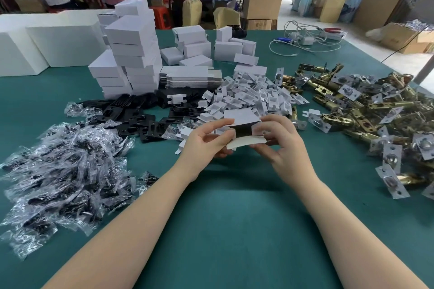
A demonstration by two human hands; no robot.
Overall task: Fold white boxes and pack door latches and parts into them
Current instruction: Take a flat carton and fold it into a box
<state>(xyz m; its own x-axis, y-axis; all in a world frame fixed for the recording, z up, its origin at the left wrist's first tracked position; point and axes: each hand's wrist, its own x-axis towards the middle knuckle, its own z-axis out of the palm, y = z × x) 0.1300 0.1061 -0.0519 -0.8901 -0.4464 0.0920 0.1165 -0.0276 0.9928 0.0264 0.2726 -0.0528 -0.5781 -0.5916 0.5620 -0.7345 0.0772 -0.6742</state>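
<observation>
The green worktop [234, 206] is crowded around the centre of the frame, with brass door latches [366, 110] heaped at right, bagged parts [63, 166] at left and loose white inserts [253, 98] just behind, so a dropped piece could vanish into the clutter. The half-folded white box [244, 124] sits at centre, above the worktop, with its end flaps open. The left hand [206, 138] and right hand [281, 141] each have a pinching grip on one end, so uneven pressure may crease a flap or spring the panels apart.

Two hands [242, 141], one open box [244, 131].
</observation>
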